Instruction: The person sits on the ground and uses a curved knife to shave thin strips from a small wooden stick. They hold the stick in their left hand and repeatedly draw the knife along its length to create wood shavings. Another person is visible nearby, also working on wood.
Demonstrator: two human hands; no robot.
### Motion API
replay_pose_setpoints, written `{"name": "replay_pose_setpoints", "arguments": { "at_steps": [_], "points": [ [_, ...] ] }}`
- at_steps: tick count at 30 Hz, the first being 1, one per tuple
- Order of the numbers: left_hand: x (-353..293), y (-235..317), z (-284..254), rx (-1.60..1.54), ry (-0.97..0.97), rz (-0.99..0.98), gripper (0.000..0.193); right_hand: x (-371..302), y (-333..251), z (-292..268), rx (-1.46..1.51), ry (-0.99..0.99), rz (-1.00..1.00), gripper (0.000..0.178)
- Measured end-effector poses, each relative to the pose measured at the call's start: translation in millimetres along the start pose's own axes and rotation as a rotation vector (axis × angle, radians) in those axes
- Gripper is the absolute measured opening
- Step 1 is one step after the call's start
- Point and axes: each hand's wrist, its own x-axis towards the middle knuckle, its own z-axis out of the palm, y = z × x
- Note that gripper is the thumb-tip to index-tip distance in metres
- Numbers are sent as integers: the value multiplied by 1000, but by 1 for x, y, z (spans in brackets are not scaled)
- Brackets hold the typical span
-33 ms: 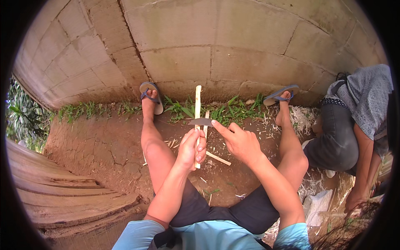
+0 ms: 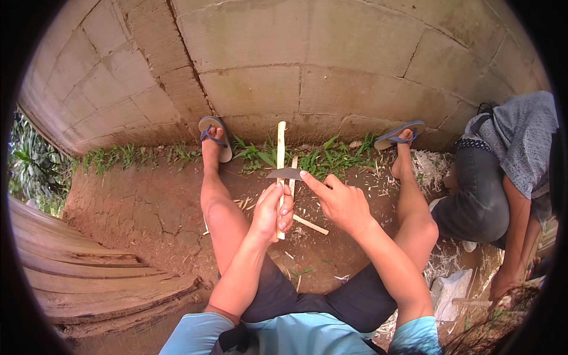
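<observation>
A pale, narrow wooden stick [image 2: 281, 145] points away from me, its lower part wrapped by the closed fingers of my left hand [image 2: 271, 212]. Just beyond that fist, a dark knife blade [image 2: 285, 174] lies across the stick. My right hand [image 2: 346, 204] grips the knife with its index finger stretched along the blade; the handle is hidden by the hand. Below, on the brown soil, lies another pale strip of wood [image 2: 310, 225] amid scattered shavings. A second strip [image 2: 293, 168] shows just right of the held stick.
A block wall [image 2: 254, 89] rises ahead, with grass [image 2: 331, 157] along its foot. My sandalled feet rest on either side. To the right crouches another person [image 2: 485, 189], one hand near the ground beside a pale stone-like block [image 2: 449, 293]. Layered wooden boards [image 2: 89, 272] stand at left.
</observation>
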Motion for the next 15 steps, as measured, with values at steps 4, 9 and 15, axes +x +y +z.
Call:
{"name": "replay_pose_setpoints", "arguments": {
  "at_steps": [4, 9, 15],
  "points": [
    [2, 2, -3, -60, 10, -54, 23, -3, -7, 13, -46, -1, 31, 67],
    [4, -3, -3, -83, 76, -117, 23, 0, -6, 25, -69, -21, 70, 68],
    [9, -6, -5, -83, 106, -115, 21, 4, 1, 38, -85, -27, 82, 68]
  ]
}}
